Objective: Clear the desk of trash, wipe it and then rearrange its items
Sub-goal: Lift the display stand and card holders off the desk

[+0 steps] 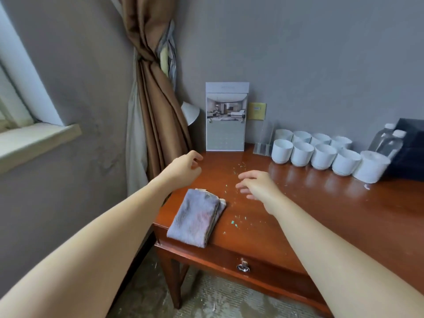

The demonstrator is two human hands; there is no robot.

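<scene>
Glossy desk (321, 214), pale scraps (236, 220); folded grey cloth (195, 216); left hand (183, 167), right hand (257, 187) empty, loose.

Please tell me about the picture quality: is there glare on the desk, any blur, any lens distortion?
Head view: pale glare on the desk in front of the white cups; the fingers of the right hand look slightly blurred; the wide lens stretches both forearms toward the lower corners; the bottles at far right are soft.
</scene>
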